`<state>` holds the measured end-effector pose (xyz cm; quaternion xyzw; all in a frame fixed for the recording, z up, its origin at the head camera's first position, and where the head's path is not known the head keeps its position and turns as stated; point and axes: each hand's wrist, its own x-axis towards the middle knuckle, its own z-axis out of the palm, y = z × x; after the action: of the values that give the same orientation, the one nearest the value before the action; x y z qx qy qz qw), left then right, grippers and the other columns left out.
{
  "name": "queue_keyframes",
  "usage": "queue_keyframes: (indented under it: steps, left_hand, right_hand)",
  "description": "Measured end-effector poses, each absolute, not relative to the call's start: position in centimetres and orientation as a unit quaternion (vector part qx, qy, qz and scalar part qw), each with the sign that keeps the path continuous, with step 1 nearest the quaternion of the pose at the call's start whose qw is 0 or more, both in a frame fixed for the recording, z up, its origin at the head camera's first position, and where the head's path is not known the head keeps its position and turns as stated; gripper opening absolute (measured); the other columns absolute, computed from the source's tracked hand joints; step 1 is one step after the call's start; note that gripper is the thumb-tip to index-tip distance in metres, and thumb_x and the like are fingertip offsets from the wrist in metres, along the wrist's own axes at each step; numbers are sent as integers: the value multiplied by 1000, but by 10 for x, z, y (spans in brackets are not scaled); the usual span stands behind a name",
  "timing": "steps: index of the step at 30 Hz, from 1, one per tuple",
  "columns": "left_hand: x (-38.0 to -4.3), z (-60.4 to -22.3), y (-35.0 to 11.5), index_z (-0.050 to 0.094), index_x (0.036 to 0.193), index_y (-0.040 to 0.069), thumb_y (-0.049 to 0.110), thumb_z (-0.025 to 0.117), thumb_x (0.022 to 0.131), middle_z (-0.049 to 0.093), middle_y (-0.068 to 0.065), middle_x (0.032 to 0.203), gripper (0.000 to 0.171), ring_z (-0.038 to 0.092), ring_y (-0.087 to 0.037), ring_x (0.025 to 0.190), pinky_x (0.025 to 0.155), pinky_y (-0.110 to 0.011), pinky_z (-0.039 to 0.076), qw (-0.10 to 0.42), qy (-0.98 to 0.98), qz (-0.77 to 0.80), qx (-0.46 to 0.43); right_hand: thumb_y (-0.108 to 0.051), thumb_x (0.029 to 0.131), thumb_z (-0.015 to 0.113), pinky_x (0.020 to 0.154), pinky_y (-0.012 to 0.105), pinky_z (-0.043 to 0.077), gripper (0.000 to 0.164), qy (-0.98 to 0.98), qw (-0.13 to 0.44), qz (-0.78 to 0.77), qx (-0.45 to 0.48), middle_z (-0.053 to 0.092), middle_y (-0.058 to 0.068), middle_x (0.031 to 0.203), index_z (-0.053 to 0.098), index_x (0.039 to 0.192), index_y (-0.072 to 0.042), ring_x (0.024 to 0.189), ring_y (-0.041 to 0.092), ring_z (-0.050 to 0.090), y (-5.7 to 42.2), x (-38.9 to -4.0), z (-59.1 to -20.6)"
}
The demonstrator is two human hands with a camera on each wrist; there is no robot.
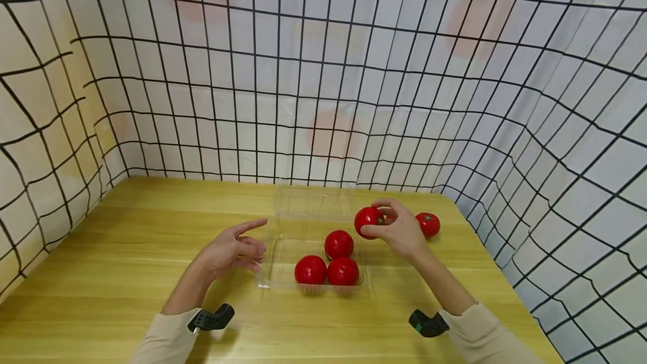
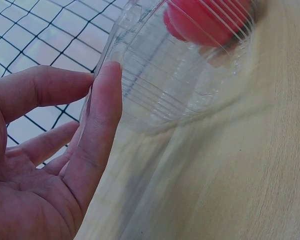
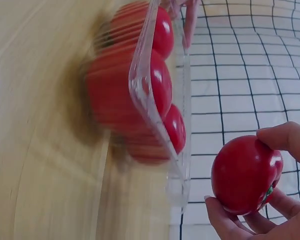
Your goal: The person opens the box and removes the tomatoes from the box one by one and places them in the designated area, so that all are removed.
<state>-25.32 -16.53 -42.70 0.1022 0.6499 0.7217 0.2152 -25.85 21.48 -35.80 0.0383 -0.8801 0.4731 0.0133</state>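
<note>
My right hand [image 1: 401, 231] grips a red tomato [image 1: 368, 222] between thumb and fingers, above the right side of a clear plastic box [image 1: 283, 260]. In the right wrist view, the held tomato [image 3: 245, 175] shows its green stem end towards the palm. Three tomatoes [image 1: 310, 270] sit together in the front right part of the box. At the box's left rim is my left hand [image 1: 227, 251]. The left wrist view shows the box's thin edge [image 2: 102, 55] pinched between its fingertips.
Another tomato [image 1: 428, 224] lies on the wooden table [image 1: 126, 240], right of the right hand. The box's clear lid [image 1: 313, 202] stands open at the back. Black netting [image 1: 313, 94] over pale cloth surrounds the table's back and sides.
</note>
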Motion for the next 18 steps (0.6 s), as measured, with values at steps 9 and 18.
queue_keyframes:
  steps: [9,18]
  left_hand:
    - [-252,-427,-165,21,161,4,-5,63,91,66,-13,100,82,70,-18,79,71,-34,64,212,653,720,102]
    - [-253,-427,-165,20,161,4,-6,62,92,66,-11,98,82,70,-17,78,70,-33,64,213,650,722,104]
  right_hand:
    - [-33,85,82,91,45,59,63,-897,33,440,32,57,22,140,56,138,-11,122,39,59,239,-254,-362]
    - [-33,84,82,92,49,58,60,-911,59,409,17,58,22,140,56,134,-13,120,39,59,265,-252,-372]
